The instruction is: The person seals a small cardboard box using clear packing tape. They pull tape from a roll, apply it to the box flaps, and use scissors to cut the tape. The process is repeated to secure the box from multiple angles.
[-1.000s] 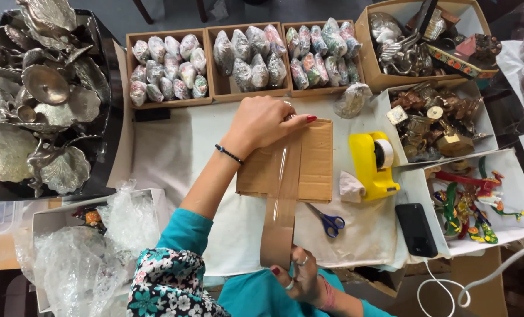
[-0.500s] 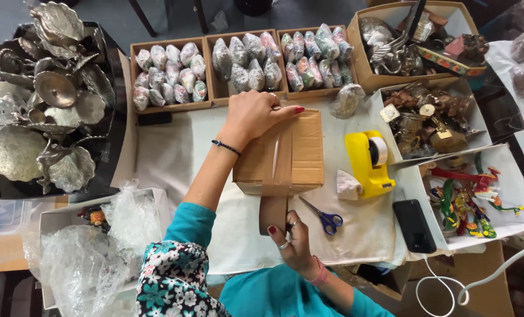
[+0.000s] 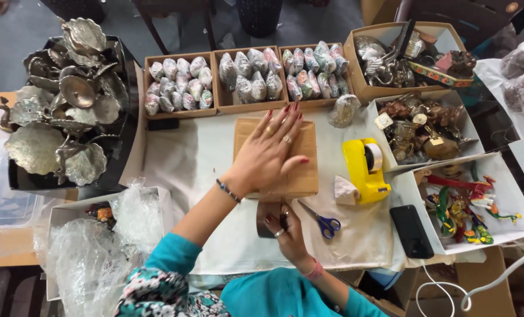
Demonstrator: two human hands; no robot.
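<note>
The left hand (image 3: 271, 152) now lies flat on top of the box (image 3: 276, 157), fingers spread apart and pressing down; a second ago it gripped the far edge while a long strip of brown tape ran across the lid. That strip has since been drawn down over the near side, so the lid looks sealed along its length. The right hand (image 3: 285, 229), at 6 o'clock of the box, has its fingers closed on the tape end (image 3: 268, 218), smoothing it against the near wall. The box sits mid-worktop (image 3: 186, 158). Scissors (image 3: 320, 220) lie at 4 o'clock, just beside the right hand; the yellow dispenser (image 3: 364, 170) stands at 3 o'clock; a phone (image 3: 411, 230) lies further out at 4 o'clock.
</note>
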